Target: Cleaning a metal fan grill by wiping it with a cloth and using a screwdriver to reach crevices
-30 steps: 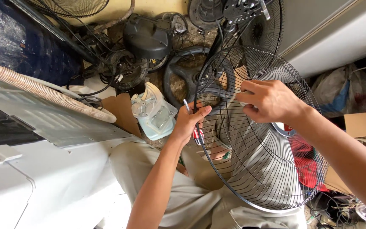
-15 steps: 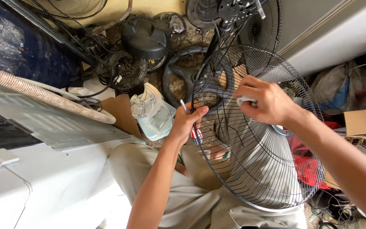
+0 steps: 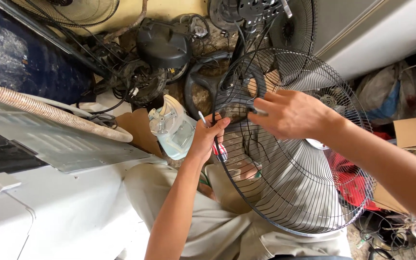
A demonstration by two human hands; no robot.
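Fan guard (image 3: 294, 168) rests across my lap, off its fan. My left hand (image 3: 207, 139) grips its rim with a screwdriver (image 3: 213, 137); right hand (image 3: 292, 115) pinches something small against its wires, unfinished.

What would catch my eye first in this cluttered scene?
The big round black wire fan guard fills the centre-right, resting over the person's lap. The left hand grips its rim along with a screwdriver, while the right hand pinches the wires near its hub. Left of them lies a pale plastic fan motor housing.
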